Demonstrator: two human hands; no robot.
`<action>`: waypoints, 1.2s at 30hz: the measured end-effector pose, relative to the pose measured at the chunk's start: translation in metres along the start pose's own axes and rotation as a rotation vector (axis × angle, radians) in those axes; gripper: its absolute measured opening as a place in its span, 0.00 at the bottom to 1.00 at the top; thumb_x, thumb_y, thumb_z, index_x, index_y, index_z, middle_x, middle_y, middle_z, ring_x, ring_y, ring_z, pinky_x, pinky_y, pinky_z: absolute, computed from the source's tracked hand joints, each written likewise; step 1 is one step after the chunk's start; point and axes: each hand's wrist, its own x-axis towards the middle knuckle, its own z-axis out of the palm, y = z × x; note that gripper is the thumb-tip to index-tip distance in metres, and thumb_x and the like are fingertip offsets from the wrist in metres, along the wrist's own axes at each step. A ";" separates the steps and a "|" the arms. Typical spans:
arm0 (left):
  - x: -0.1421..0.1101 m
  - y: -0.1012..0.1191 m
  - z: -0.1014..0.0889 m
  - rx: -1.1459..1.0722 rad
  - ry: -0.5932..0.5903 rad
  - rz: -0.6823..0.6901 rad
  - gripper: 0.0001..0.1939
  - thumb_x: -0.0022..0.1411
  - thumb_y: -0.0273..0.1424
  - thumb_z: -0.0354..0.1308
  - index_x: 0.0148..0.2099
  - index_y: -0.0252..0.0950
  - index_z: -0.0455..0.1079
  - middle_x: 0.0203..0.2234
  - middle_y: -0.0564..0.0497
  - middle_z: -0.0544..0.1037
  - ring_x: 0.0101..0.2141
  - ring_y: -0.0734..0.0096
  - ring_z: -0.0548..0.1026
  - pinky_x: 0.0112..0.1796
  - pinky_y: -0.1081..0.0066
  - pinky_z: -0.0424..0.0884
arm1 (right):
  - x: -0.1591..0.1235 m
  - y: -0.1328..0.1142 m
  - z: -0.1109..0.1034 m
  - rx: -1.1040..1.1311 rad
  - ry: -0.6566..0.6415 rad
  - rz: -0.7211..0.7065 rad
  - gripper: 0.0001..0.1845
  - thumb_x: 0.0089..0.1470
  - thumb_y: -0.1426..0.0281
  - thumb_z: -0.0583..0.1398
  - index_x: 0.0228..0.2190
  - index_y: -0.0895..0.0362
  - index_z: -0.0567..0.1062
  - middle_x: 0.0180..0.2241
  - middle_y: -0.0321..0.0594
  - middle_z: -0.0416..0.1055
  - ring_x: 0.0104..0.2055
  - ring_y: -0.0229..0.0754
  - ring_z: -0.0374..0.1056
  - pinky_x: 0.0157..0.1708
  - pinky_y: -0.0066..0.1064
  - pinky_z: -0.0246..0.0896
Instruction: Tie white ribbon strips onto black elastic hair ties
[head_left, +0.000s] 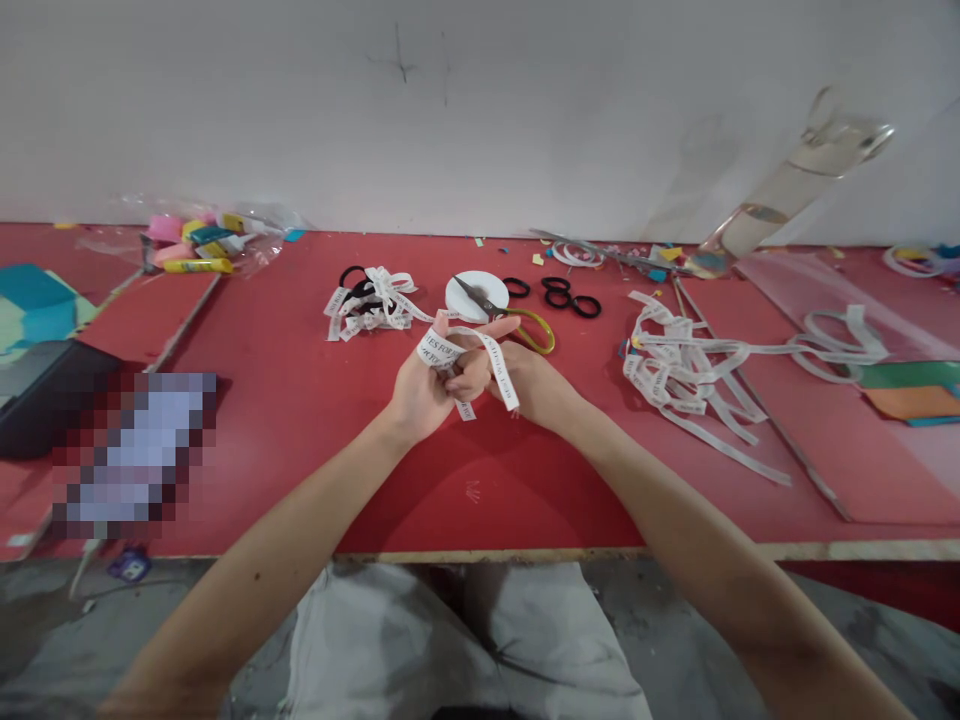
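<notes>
In the head view, both hands are meeting over the middle of the smooth red tabletop (300, 400). The left hand (424, 385) is holding a flat white printed ribbon strip (480, 365), which is looping over its fingers and trailing down in front; its grip is curled closed around the band. The right hand (529, 385) is pressing in against the left, its fingers pinched onto the same ribbon, though how tightly they are closing cannot be told, as they are partly hidden.

Just beyond the hands, a round white ribbon spool (477, 295) is lying flat, with scissors (510, 318) resting across it, steel blades on the spool and yellow-green loop handles toward the right hand. To the spool's left, a heap of finished ribbon bows on black bands (371, 300) is sitting. To its right, several black elastic hair rings (566, 295) are lying. Farther right, a loose tangle of cut ribbon lengths (690, 370) is sprawling. At far left, a crinkled clear plastic bag of colourful items (199, 240) is resting near the white wall.
</notes>
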 end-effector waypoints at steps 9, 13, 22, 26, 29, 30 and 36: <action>0.007 0.005 -0.006 -0.138 0.178 0.081 0.29 0.70 0.47 0.41 0.54 0.32 0.72 0.11 0.60 0.52 0.13 0.80 0.48 0.16 0.78 0.51 | 0.001 -0.018 -0.003 0.553 0.544 0.263 0.08 0.57 0.68 0.62 0.41 0.53 0.73 0.35 0.36 0.74 0.32 0.35 0.72 0.32 0.29 0.71; 0.010 0.003 -0.008 -0.128 0.220 0.100 0.27 0.71 0.47 0.41 0.53 0.33 0.72 0.12 0.60 0.51 0.13 0.79 0.47 0.16 0.78 0.50 | -0.001 -0.036 0.000 0.627 0.776 0.226 0.08 0.56 0.68 0.64 0.39 0.53 0.73 0.35 0.36 0.73 0.33 0.35 0.71 0.30 0.27 0.69; 0.005 0.004 -0.002 -0.178 0.174 0.124 0.29 0.71 0.46 0.39 0.57 0.33 0.69 0.11 0.60 0.51 0.13 0.78 0.48 0.16 0.78 0.51 | -0.002 -0.049 0.002 0.279 0.766 0.021 0.08 0.54 0.77 0.63 0.35 0.53 0.75 0.35 0.38 0.76 0.40 0.41 0.73 0.42 0.36 0.71; 0.002 0.007 0.000 -0.218 0.169 0.103 0.28 0.71 0.45 0.39 0.59 0.34 0.68 0.11 0.60 0.52 0.13 0.78 0.49 0.16 0.78 0.51 | -0.001 -0.047 0.002 0.305 0.748 0.000 0.08 0.54 0.78 0.63 0.36 0.53 0.75 0.39 0.39 0.77 0.45 0.43 0.74 0.47 0.39 0.71; 0.001 0.008 0.000 -0.222 0.185 0.089 0.28 0.71 0.46 0.39 0.60 0.35 0.67 0.11 0.60 0.53 0.13 0.78 0.50 0.16 0.78 0.51 | -0.002 -0.048 0.003 0.290 0.688 -0.071 0.08 0.55 0.76 0.63 0.36 0.52 0.76 0.37 0.39 0.78 0.47 0.44 0.75 0.47 0.39 0.72; 0.001 0.008 0.000 -0.219 0.193 0.089 0.28 0.71 0.46 0.39 0.61 0.35 0.67 0.11 0.60 0.53 0.13 0.78 0.50 0.16 0.78 0.52 | -0.002 -0.048 0.003 0.277 0.673 -0.088 0.08 0.55 0.76 0.63 0.37 0.52 0.76 0.37 0.39 0.78 0.47 0.44 0.75 0.47 0.39 0.73; -0.001 0.008 0.000 -0.222 0.194 0.105 0.28 0.71 0.45 0.40 0.62 0.35 0.65 0.11 0.60 0.54 0.13 0.79 0.52 0.17 0.78 0.54 | -0.005 -0.044 0.007 0.187 0.648 -0.150 0.14 0.57 0.79 0.60 0.42 0.51 0.76 0.40 0.39 0.78 0.44 0.40 0.76 0.45 0.34 0.74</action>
